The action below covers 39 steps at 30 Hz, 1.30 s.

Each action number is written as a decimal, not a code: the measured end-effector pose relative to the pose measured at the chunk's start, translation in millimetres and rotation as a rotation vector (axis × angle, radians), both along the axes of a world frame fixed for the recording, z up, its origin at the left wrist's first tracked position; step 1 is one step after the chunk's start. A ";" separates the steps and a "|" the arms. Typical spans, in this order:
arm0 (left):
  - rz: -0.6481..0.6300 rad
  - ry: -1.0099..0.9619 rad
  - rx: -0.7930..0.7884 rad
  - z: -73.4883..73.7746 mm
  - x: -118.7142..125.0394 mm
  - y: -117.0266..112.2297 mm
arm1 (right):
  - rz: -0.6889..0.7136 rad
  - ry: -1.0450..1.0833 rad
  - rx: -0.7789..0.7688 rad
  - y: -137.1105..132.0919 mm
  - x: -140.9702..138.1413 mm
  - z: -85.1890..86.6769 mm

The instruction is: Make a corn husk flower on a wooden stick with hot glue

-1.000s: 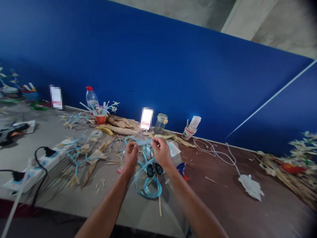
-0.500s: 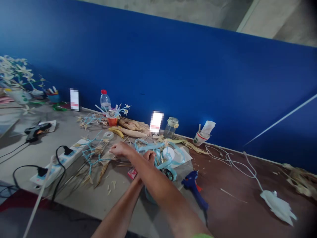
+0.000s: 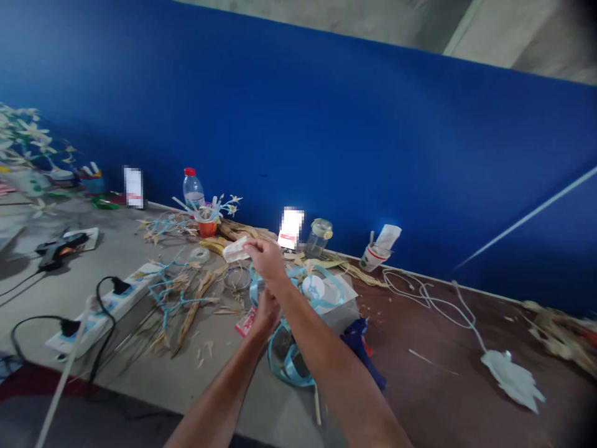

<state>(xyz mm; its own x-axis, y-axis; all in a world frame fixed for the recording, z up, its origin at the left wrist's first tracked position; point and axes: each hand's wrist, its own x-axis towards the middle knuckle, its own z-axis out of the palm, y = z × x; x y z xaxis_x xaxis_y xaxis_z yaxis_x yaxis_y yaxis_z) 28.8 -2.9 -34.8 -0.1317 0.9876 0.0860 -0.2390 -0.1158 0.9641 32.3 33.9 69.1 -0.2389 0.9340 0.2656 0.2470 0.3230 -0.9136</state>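
My right hand is raised over the table, pinching the end of a flat whitish piece that may be husk or tissue. Below it, my left hand is curled beside the light blue ribbon; its fingertips are partly hidden, and what they hold cannot be made out. More blue ribbon lies looped under my right forearm. A red-and-white packet rests by my left hand. Just left of the hands is a round, clear-looking dish or lid. Blue-wrapped stems with pale husk tips lie farther left.
A blue glue gun lies right of my forearm. At left are a white power strip with black plugs and a black glue gun. Along the blue partition stand a bottle, an orange cup, a jar and a paper cup.
My right hand has risen and moved right from the husk pieces, now with the whitish piece in its fingers. My left hand has shifted slightly left and down. The view has shifted a little.
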 end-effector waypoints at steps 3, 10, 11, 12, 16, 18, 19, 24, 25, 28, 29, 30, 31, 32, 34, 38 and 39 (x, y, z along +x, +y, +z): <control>0.008 -0.075 0.024 12.5 -1.1 -5.5 | -0.128 0.116 0.070 -24.8 60.7 0.6; -0.320 -0.395 0.040 28.4 7.9 -21.7 | -0.261 0.283 0.196 -79.7 129.6 -51.2; -0.347 -0.391 0.041 28.4 9.8 -23.2 | -0.269 0.273 0.190 -84.4 130.5 -54.8; -0.358 -0.390 0.036 28.2 11.3 -24.3 | -0.274 0.266 0.183 -88.6 130.3 -56.7; -0.258 -0.373 -0.066 29.0 11.2 -24.1 | -0.242 0.292 0.129 -99.4 129.3 -57.7; -0.200 -0.350 -0.082 30.8 8.8 -22.7 | -0.292 0.360 0.065 -98.4 133.1 -59.1; -0.187 -0.333 -0.084 31.9 7.8 -22.2 | -0.338 0.415 0.010 -96.1 136.1 -60.4; -0.313 -0.156 -0.158 34.8 8.2 -24.4 | -0.241 0.767 -0.418 -79.1 149.5 -66.1; -0.351 -0.094 -0.161 34.7 8.8 -25.0 | -0.156 0.801 -0.488 -77.2 150.2 -66.5; -0.384 0.072 -0.138 33.4 10.2 -25.2 | -0.021 0.820 -0.623 -75.6 149.6 -67.1; -0.378 0.104 -0.129 32.9 10.6 -24.8 | -0.029 0.821 -0.645 -75.8 149.2 -67.3; -0.367 0.126 -0.121 32.4 11.0 -24.2 | -0.059 0.827 -0.658 -76.0 149.1 -67.6; -0.355 0.141 -0.116 32.1 11.5 -23.7 | -0.095 0.837 -0.661 -76.0 149.3 -67.9; -0.345 0.153 -0.112 31.8 12.1 -23.2 | -0.129 0.851 -0.657 -75.9 149.8 -68.1; -0.324 0.174 -0.107 31.4 13.4 -22.9 | -0.178 0.884 -0.640 -75.2 151.3 -68.6; -0.309 0.201 -0.124 29.9 14.3 -23.2 | -0.235 0.916 -0.594 -73.0 153.5 -70.2; -0.302 0.204 -0.127 29.1 14.0 -23.1 | -0.252 0.912 -0.578 -72.4 153.8 -71.4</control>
<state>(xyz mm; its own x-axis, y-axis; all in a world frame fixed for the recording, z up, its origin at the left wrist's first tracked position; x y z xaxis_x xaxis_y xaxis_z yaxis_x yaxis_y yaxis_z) 42.8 -26.0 -5.8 0.1743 0.9836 -0.0456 -0.0454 0.0543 0.9975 186.1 -38.6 -2.2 0.0390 0.9684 -0.2463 -0.5967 -0.1751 -0.7831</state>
